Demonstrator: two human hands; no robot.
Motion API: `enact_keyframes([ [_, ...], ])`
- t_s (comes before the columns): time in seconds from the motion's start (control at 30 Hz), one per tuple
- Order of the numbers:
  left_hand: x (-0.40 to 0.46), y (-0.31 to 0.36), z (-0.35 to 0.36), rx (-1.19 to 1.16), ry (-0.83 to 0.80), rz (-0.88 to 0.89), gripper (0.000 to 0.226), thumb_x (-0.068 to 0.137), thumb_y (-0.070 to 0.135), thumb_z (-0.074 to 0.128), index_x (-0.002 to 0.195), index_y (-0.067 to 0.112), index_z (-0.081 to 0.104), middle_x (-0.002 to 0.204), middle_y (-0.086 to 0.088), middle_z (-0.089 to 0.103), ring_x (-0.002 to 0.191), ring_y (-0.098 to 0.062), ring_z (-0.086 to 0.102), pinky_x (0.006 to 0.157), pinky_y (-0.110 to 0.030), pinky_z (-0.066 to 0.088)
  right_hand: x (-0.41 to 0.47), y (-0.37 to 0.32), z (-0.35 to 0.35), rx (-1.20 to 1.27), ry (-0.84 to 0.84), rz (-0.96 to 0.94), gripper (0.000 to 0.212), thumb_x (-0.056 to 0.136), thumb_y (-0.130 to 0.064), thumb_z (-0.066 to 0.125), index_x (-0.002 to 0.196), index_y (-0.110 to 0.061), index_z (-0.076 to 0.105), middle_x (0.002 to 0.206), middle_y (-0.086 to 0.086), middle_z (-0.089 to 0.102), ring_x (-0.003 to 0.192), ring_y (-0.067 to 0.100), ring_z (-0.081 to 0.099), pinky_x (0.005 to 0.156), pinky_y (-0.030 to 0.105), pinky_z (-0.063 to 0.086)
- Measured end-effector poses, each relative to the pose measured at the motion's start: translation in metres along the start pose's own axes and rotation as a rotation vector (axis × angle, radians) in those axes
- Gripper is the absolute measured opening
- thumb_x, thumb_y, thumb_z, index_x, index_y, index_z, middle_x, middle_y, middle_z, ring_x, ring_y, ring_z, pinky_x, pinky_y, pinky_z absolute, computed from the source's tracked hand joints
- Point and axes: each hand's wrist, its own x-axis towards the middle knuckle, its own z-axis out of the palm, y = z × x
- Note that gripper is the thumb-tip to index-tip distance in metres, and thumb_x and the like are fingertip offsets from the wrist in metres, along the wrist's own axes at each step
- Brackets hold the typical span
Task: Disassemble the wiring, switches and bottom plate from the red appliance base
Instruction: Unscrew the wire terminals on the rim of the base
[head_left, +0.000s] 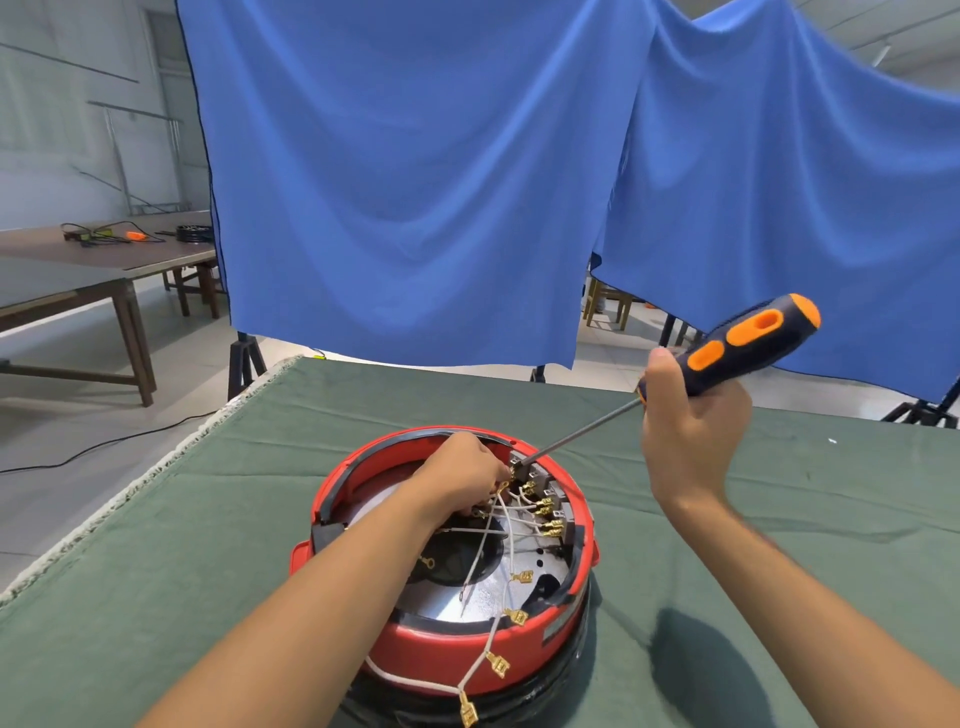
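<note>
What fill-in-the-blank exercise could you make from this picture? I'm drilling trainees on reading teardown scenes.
1. The right hand grips a screwdriver whose handle is black and ____.
2. The screwdriver's tip touches the row of switches inside the ____ appliance base.
3. The left hand pinches the ____ beside those switches.
4. The base stands on a ____ cloth.

Missing words: orange; red; wires; green

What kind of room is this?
Likely a workshop set up for recording: a cloth-covered table, blue backdrop sheets on stands, and another wooden table with tools behind.
</note>
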Motion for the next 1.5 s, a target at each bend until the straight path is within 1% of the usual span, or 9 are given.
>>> enact_keyframes([
  [0.33, 0.002, -0.001, 0.001, -0.010, 0.011, -0.009, 0.019, 0.090, 0.013, 0.058, 0.074, 0.010, 0.068, 0.074, -0.009, 0.061, 0.063, -0.020, 0.048, 0.058, -0.031, 0.039, -0.024, -0.031, 0.012, -0.174, -0.223, -0.475, 0.040, 0.077, -0.021, 0.055, 0.059, -0.036, 0.022, 0.046, -0.015, 0.024, 0.047, 0.010, 0.030, 0.043, 0.016, 0.026],
  [0.43, 0.003, -0.002, 0.002, -0.018, 0.021, -0.007, 0.019, 0.090, 0.013, 0.059, 0.073, 0.011, 0.068, 0.074, -0.009, 0.064, 0.067, -0.022, 0.050, 0.061, -0.032, 0.040, -0.011, -0.033, 0.020, -0.172, -0.186, -0.321, 0.043, 0.077, -0.022, 0.057, 0.055, -0.029, 0.021, 0.046, -0.008, 0.022, 0.048, 0.010, 0.025, 0.045, 0.024, 0.024],
  [0.6, 0.004, -0.003, 0.001, -0.007, 0.023, -0.001, 0.021, 0.090, 0.011, 0.058, 0.071, 0.013, 0.067, 0.076, -0.010, 0.064, 0.067, -0.021, 0.050, 0.060, -0.032, 0.040, 0.008, -0.022, 0.020, -0.131, -0.135, -0.123, 0.039, 0.077, -0.017, 0.056, 0.052, -0.022, 0.025, 0.040, -0.011, 0.030, 0.041, 0.005, 0.029, 0.042, 0.013, 0.021],
  [0.8, 0.003, -0.001, 0.000, 0.012, 0.021, 0.002, 0.017, 0.089, 0.009, 0.055, 0.087, 0.004, 0.071, 0.084, -0.013, 0.064, 0.068, -0.022, 0.051, 0.058, -0.031, 0.041, 0.018, -0.008, 0.011, -0.145, -0.021, 0.103, 0.028, 0.073, -0.030, 0.052, 0.055, -0.012, 0.039, 0.051, -0.002, 0.038, 0.050, 0.011, 0.036, 0.049, 0.027, 0.029],
  [0.9, 0.002, -0.001, 0.000, 0.011, 0.016, -0.006, 0.021, 0.088, 0.010, 0.055, 0.096, -0.002, 0.071, 0.080, -0.012, 0.060, 0.068, -0.023, 0.051, 0.061, -0.032, 0.042, 0.012, -0.007, 0.007, -0.081, 0.001, 0.068, 0.030, 0.076, -0.029, 0.054, 0.056, -0.011, 0.041, 0.050, -0.001, 0.041, 0.052, 0.014, 0.043, 0.050, 0.025, 0.034],
  [1.0, 0.000, 0.000, 0.000, 0.015, 0.018, -0.013, 0.021, 0.088, 0.011, 0.056, 0.097, -0.001, 0.070, 0.077, -0.011, 0.057, 0.066, -0.022, 0.049, 0.061, -0.032, 0.042, -0.001, -0.011, 0.006, -0.063, -0.040, -0.049, 0.041, 0.077, -0.032, 0.055, 0.054, -0.003, 0.038, 0.047, -0.006, 0.036, 0.047, 0.008, 0.035, 0.048, 0.023, 0.032],
  [1.17, 0.000, 0.001, 0.001, 0.024, 0.019, -0.015, 0.021, 0.089, 0.011, 0.054, 0.100, 0.000, 0.069, 0.086, -0.014, 0.063, 0.065, -0.020, 0.050, 0.060, -0.031, 0.043, -0.005, -0.021, 0.010, -0.093, -0.128, -0.123, 0.038, 0.077, -0.029, 0.055, 0.052, -0.016, 0.031, 0.044, -0.007, 0.032, 0.044, 0.006, 0.030, 0.045, 0.018, 0.026],
  [1.33, -0.002, 0.002, -0.001, 0.002, 0.042, -0.018, 0.019, 0.087, 0.014, 0.051, 0.078, 0.002, 0.064, 0.070, -0.009, 0.053, 0.060, -0.019, 0.046, 0.054, -0.028, 0.041, 0.015, -0.005, 0.007, -0.121, 0.001, 0.122, 0.028, 0.074, -0.029, 0.053, 0.053, -0.014, 0.042, 0.050, -0.003, 0.044, 0.049, 0.009, 0.040, 0.050, 0.024, 0.034],
  [1.5, -0.001, 0.003, -0.001, 0.000, 0.133, 0.002, 0.027, 0.086, 0.018, 0.049, 0.062, 0.008, 0.055, 0.077, -0.017, 0.068, 0.067, -0.028, 0.060, 0.065, -0.038, 0.054, 0.013, 0.024, -0.001, -0.054, 0.164, 0.459, 0.021, 0.073, -0.025, 0.058, 0.055, -0.018, 0.049, 0.047, -0.006, 0.049, 0.050, 0.019, 0.043, 0.058, 0.033, 0.036],
])
